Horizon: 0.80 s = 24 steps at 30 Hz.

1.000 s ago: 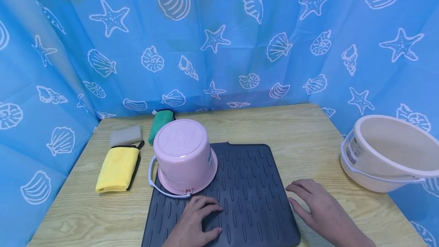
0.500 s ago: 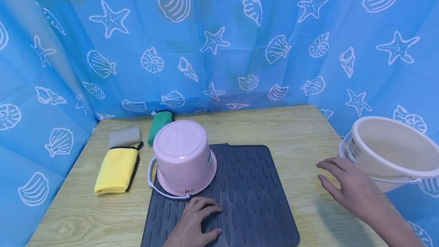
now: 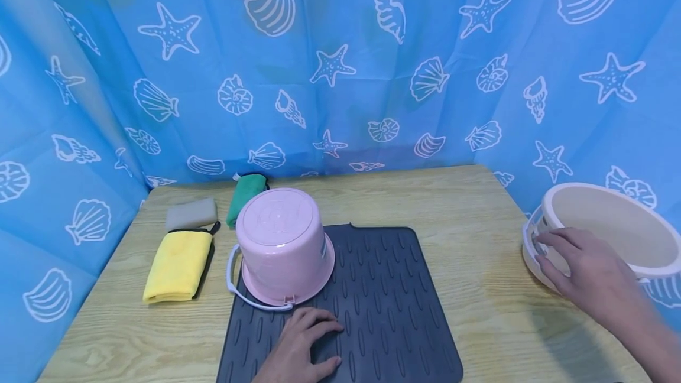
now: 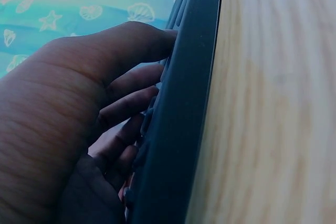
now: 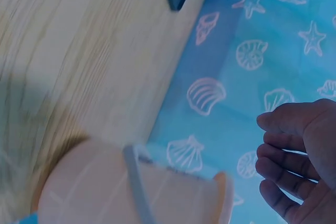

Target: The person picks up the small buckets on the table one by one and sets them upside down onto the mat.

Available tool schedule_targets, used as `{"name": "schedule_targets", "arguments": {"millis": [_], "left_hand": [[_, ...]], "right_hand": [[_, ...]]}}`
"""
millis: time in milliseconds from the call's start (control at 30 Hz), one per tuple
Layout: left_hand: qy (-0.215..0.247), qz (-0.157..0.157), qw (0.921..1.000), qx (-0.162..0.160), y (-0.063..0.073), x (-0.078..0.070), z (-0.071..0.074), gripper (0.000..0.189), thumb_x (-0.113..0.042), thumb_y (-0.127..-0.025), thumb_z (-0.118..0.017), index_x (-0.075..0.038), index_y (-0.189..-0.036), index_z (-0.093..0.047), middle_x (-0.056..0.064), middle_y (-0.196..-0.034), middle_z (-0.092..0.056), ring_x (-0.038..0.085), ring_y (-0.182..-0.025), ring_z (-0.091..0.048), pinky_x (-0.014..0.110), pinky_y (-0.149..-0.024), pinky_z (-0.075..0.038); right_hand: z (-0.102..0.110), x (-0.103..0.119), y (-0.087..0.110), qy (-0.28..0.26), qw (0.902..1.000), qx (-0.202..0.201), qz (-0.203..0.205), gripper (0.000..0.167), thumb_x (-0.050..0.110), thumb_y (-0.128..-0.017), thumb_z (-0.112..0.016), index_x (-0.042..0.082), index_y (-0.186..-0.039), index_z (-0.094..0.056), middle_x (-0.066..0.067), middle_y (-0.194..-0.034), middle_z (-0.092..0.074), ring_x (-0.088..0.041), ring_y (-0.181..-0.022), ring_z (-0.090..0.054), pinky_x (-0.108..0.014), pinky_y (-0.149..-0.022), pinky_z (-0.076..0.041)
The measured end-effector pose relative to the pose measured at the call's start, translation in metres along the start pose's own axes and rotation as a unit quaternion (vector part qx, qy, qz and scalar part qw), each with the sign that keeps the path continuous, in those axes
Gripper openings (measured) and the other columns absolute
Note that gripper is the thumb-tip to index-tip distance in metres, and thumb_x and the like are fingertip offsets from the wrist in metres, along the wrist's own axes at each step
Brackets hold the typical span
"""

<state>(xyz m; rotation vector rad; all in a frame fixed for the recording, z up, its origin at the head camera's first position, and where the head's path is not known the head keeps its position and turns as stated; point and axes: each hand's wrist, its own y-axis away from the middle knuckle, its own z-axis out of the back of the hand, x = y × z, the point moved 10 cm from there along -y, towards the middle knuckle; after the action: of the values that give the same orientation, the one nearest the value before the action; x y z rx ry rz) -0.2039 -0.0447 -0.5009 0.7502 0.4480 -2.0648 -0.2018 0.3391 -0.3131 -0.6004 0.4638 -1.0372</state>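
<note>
My left hand rests on the front part of a dark drying mat, its fingers loosely bent and nothing in them. The left wrist view has its fingertips at the mat's ridged surface. Just beyond this hand a pink bucket stands upside down on the mat, its pale handle lying to the left. Over at the right, my right hand overlaps a beige bucket. Seen from the right wrist, that hand is relaxed and holds nothing, apart from the bucket wall.
A folded yellow cloth, a grey block that looks like a sponge and a rolled green cloth lie on the wooden table at the left and back. A blue seashell curtain hangs behind and along both sides.
My right hand has moved rightward from beside the mat's right edge to the beige bucket. The left hand has stayed on the mat. The view has shifted slightly.
</note>
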Motion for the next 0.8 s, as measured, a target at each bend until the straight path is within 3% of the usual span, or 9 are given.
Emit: {"name": "schedule_targets", "arguments": {"millis": [267, 333, 500, 567, 633, 700, 733, 800], "left_hand": [[-0.001, -0.011, 0.9999, 0.007, -0.005, -0.004, -0.003, 0.037, -0.046, -0.087, -0.073, -0.032, -0.122, -0.068, -0.014, -0.127, -0.054, 0.016, -0.119, -0.044, 0.053, -0.1, -0.041], [-0.004, -0.022, 0.9998, -0.001, -0.005, -0.006, -0.001, 0.037, -0.044, -0.087, -0.074, -0.031, -0.121, -0.068, -0.013, -0.126, -0.054, 0.016, -0.119, -0.045, 0.053, -0.099, -0.041], [-0.002, -0.028, 0.9996, -0.001, -0.007, -0.009, -0.001, 0.037, -0.043, -0.087, -0.074, -0.031, -0.122, -0.068, -0.013, -0.127, -0.054, 0.016, -0.119, -0.045, 0.053, -0.1, -0.041], [0.0, -0.026, 0.9997, 0.003, -0.007, -0.009, -0.002, 0.037, -0.044, -0.088, -0.073, -0.031, -0.123, -0.068, -0.013, -0.127, -0.054, 0.016, -0.119, -0.044, 0.053, -0.1, -0.041], [-0.002, -0.027, 0.9996, 0.002, -0.007, -0.008, -0.002, 0.038, -0.044, -0.088, -0.073, -0.03, -0.123, -0.068, -0.013, -0.127, -0.054, 0.016, -0.119, -0.045, 0.053, -0.1, -0.04], [-0.007, -0.028, 0.9996, -0.002, -0.005, -0.007, -0.001, 0.038, -0.044, -0.088, -0.073, -0.03, -0.123, -0.068, -0.012, -0.127, -0.054, 0.017, -0.119, -0.045, 0.054, -0.1, -0.04], [-0.009, -0.028, 0.9996, -0.004, -0.003, -0.006, -0.001, 0.038, -0.044, -0.088, -0.073, -0.03, -0.123, -0.068, -0.011, -0.127, -0.054, 0.017, -0.118, -0.045, 0.054, -0.099, -0.04], [-0.013, -0.029, 0.9995, -0.007, -0.001, -0.005, 0.0, 0.038, -0.044, -0.088, -0.073, -0.029, -0.123, -0.068, -0.011, -0.126, -0.054, 0.018, -0.118, -0.045, 0.054, -0.099, -0.04]], "right_hand": [[0.017, -0.038, 0.023, 0.078, 0.9955, 0.019, -0.049, 0.096, 0.074, -0.094, -0.011, -0.006, -0.095, -0.064, -0.027, -0.091, -0.061, -0.047, -0.078, -0.057, -0.06, -0.062, -0.044], [0.019, -0.049, 0.03, 0.093, 0.9927, 0.032, -0.07, 0.08, 0.066, -0.1, -0.035, -0.009, -0.097, -0.063, -0.031, -0.093, -0.059, -0.051, -0.081, -0.055, -0.062, -0.065, -0.044], [0.026, -0.066, 0.042, 0.12, 0.989, 0.023, -0.084, 0.085, 0.068, -0.099, -0.033, -0.012, -0.094, -0.061, -0.034, -0.091, -0.057, -0.052, -0.079, -0.054, -0.063, -0.069, -0.044], [0.028, -0.069, 0.046, 0.127, 0.9891, 0.011, -0.074, 0.104, 0.076, -0.092, -0.005, -0.012, -0.09, -0.061, -0.033, -0.088, -0.057, -0.051, -0.075, -0.054, -0.061, -0.064, -0.044], [0.025, -0.074, 0.048, 0.13, 0.9874, 0.031, -0.084, 0.083, 0.069, -0.096, -0.042, -0.011, -0.09, -0.061, -0.033, -0.088, -0.058, -0.051, -0.075, -0.055, -0.061, -0.064, -0.045], [0.018, -0.08, 0.05, 0.131, 0.9845, 0.062, -0.099, 0.058, 0.045, -0.087, -0.074, -0.011, -0.091, -0.062, -0.033, -0.089, -0.058, -0.051, -0.076, -0.055, -0.062, -0.064, -0.046], [0.015, -0.082, 0.051, 0.131, 0.9829, 0.075, -0.105, 0.059, 0.046, -0.086, -0.075, -0.011, -0.092, -0.063, -0.033, -0.089, -0.059, -0.051, -0.077, -0.056, -0.062, -0.065, -0.046], [0.009, -0.086, 0.054, 0.132, 0.9793, 0.098, -0.118, 0.046, 0.017, -0.066, -0.089, -0.011, -0.092, -0.064, -0.032, -0.088, -0.059, -0.051, -0.077, -0.056, -0.062, -0.065, -0.047]]}}
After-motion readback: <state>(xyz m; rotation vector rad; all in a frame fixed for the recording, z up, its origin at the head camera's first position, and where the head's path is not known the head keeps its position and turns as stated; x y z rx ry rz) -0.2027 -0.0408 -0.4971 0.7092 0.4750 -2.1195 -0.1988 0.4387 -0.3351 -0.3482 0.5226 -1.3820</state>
